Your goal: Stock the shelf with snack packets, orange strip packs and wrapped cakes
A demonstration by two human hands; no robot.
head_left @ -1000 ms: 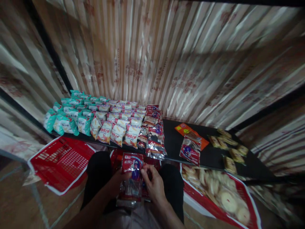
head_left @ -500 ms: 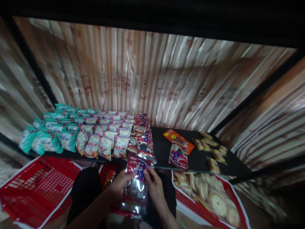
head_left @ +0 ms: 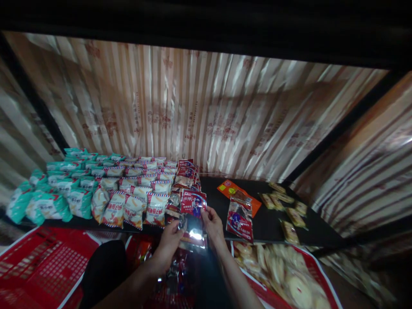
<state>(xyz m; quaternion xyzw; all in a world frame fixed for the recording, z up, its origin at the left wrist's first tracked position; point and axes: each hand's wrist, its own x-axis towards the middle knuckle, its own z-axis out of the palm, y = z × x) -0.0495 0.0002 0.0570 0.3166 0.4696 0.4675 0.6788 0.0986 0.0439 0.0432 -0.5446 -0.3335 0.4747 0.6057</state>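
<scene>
Between my two hands is a dark red snack packet (head_left: pixel 194 205) with a clear lower part, held up at the shelf's front edge. My left hand (head_left: pixel 171 241) pinches its lower left side, and my right hand (head_left: pixel 213 225) grips its right edge. Just behind it, a column of like red packets (head_left: pixel 186 174) runs back along the shelf (head_left: pixel 212 191). Another red packet (head_left: pixel 240 219) lies to the right, partly over an orange packet (head_left: pixel 229 187). My hands cover part of the held packet's edges.
White snack bags (head_left: pixel 157 208) and teal bags (head_left: pixel 80 201) fill the shelf's left side. Small yellowish packs (head_left: pixel 294 217) lie at right. Below stand a red basket (head_left: pixel 41 266) and a second basket (head_left: pixel 325 274) with round packaged food. A dark shelf beam (head_left: pixel 206 38) crosses overhead.
Both hands have moved up and forward with the red packet, from above my lap to the shelf's front edge. The packet's printed top now faces the other way up.
</scene>
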